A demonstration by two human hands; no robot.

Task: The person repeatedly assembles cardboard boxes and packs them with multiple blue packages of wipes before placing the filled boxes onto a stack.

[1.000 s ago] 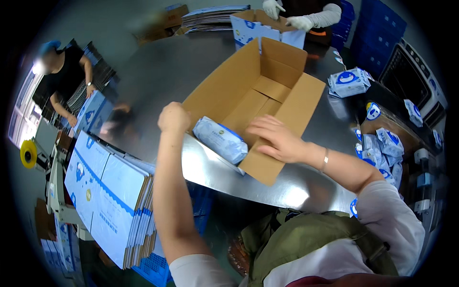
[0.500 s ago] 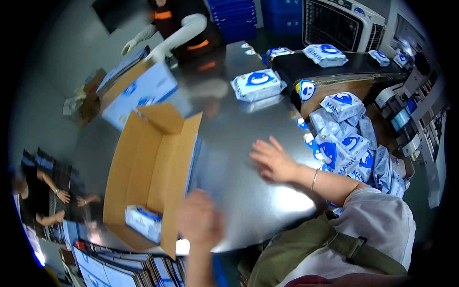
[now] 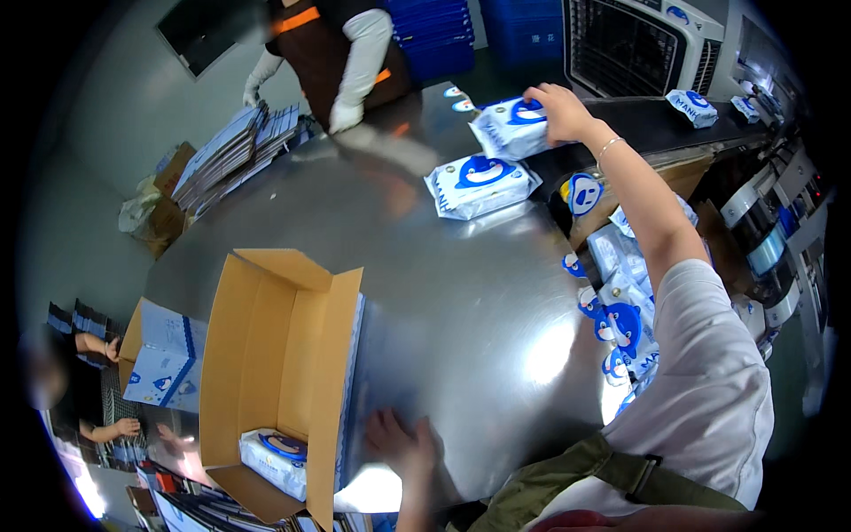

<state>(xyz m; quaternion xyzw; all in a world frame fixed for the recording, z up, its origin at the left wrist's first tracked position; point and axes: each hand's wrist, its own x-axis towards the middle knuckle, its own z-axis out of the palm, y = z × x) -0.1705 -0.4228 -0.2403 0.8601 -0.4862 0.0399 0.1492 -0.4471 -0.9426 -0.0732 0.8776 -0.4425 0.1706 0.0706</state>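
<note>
My right hand (image 3: pixel 563 115) reaches to the far side and grips a white wipes pack (image 3: pixel 507 135) with a blue whale print. This pack is at the end of the black conveyor belt, just behind a second wipes pack (image 3: pixel 479 184) lying on the steel table. My left hand (image 3: pixel 406 448) is low over the near part of the table, fingers apart and holding nothing. Left of it stands an open cardboard box (image 3: pixel 232 355), with a single wipes pack (image 3: pixel 275 461) inside at its near end.
A crate at the right holds several wipes packs (image 3: pixel 620 257). More packs ride on the conveyor belt (image 3: pixel 620 115). Flat cardboard (image 3: pixel 235 151) is stacked at the far left. One co-worker (image 3: pixel 332 62) stands across the table; another's hands are by a blue-white box (image 3: pixel 164 355).
My right hand has gone from mid-table to the conveyor and taken hold of a wipes pack, now further left. My left hand has drawn back from the box. The blue-white box has shifted toward the left co-worker.
</note>
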